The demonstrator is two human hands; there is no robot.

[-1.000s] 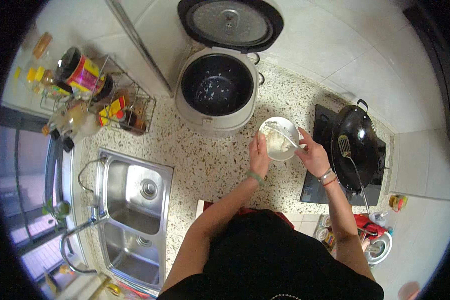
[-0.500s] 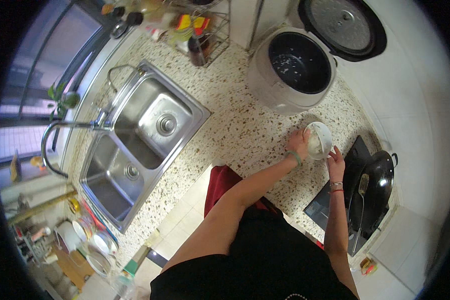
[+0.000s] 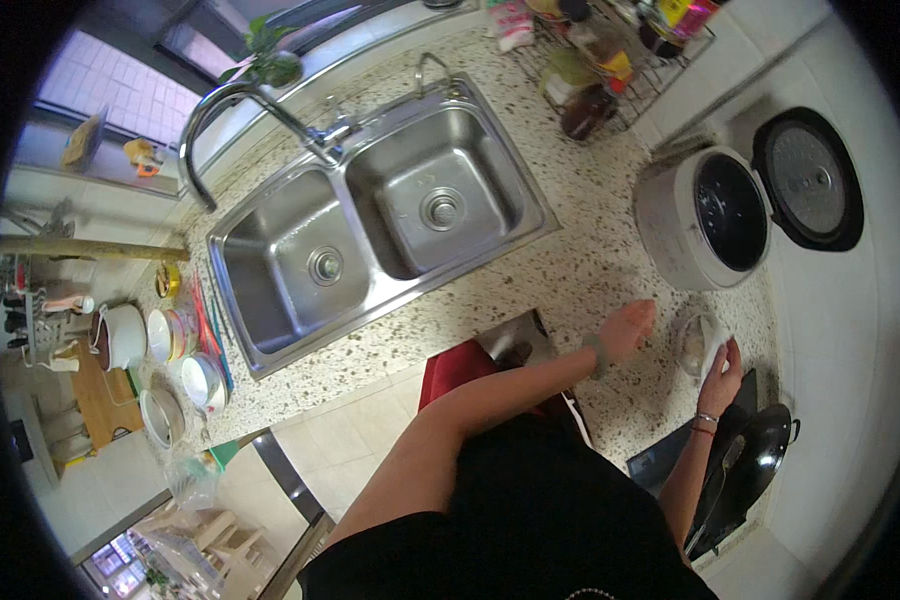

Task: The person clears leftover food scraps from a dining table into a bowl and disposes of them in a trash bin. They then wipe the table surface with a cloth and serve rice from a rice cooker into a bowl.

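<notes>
Two basins – steel sink set in speckled table | open rice cooker just behind glass bowl | right hand grips bowl's rim | left hand loosely open – beside bowl

Glass bowl: small, clear, white contents inside, upright on the speckled counter, just beside the open rice cooker. Fingers curled on its near rim.
</notes>
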